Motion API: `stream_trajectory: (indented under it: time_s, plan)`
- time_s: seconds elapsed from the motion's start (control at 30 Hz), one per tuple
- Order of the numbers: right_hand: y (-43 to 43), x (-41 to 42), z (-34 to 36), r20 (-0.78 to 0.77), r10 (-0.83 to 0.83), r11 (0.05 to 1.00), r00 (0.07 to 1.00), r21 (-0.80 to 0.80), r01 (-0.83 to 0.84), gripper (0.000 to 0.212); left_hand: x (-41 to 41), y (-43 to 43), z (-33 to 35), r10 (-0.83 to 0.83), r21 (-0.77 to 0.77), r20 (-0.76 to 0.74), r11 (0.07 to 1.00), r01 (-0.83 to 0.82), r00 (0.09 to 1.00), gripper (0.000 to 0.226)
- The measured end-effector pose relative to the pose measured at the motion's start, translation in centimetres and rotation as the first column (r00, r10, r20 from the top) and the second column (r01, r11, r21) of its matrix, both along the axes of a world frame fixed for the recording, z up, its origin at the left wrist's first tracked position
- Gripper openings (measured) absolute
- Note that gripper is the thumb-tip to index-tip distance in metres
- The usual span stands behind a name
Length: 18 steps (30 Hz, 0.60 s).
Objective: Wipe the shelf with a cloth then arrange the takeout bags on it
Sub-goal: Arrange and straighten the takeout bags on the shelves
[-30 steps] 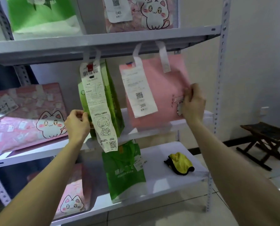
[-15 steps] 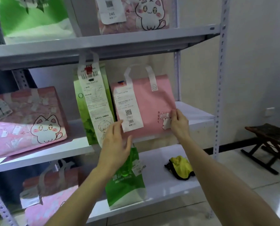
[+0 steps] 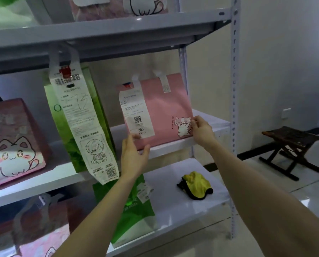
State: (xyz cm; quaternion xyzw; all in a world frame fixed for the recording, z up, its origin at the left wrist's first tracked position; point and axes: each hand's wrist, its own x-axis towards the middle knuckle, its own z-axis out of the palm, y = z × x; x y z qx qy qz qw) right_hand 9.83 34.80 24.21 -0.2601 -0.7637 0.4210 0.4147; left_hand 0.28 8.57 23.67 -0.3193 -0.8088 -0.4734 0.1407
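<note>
A plain pink takeout bag with a white receipt numbered 366 stands upright on the middle shelf. My right hand grips its lower right edge by the cat print. My left hand is at its lower left corner, fingers spread against the bag's bottom edge. A tall green bag with a long receipt stands just left of it. The yellow and black cloth lies crumpled on the shelf below.
A pink cat-print bag sits at the left of the middle shelf. A green bag and another pink bag stand on the lower shelf. More bags fill the top shelf. A dark wooden stool stands on the floor at right.
The pink bag came down from under the top shelf and now rests on the middle shelf. My left hand left the green bag and moved to the pink bag's lower left corner.
</note>
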Motion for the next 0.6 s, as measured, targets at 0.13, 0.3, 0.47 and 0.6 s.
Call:
stream_trajectory:
  time_s: [0.13,0.3,0.47,0.6]
  plan:
    - [-0.4,0.4,0.0,0.062,0.039,0.999,0.997,-0.003,-0.039,0.018,-0.2,-0.3,0.1,-0.024,-0.016,-0.015,1.000,0.024,1.000,0.040]
    - [-2.1,1.6,0.8,-0.020,0.092,0.984,0.996,-0.153,-0.094,0.055,1.6,-3.0,-0.2,-0.096,-0.099,-0.104,0.991,0.085,0.990,0.042]
    - [-10.0,2.1,-0.2,-0.460,-0.175,0.966,0.871,0.090,0.242,0.031,2.8,-10.4,-2.1,-0.061,0.092,-0.472,0.989,0.118,0.879,0.023]
    - [-19.8,-1.7,-0.7,-0.311,0.235,0.918,0.921,0.381,-0.105,0.025,0.2,-15.3,-2.4,0.245,0.369,-0.396,0.925,-0.091,0.885,0.027]
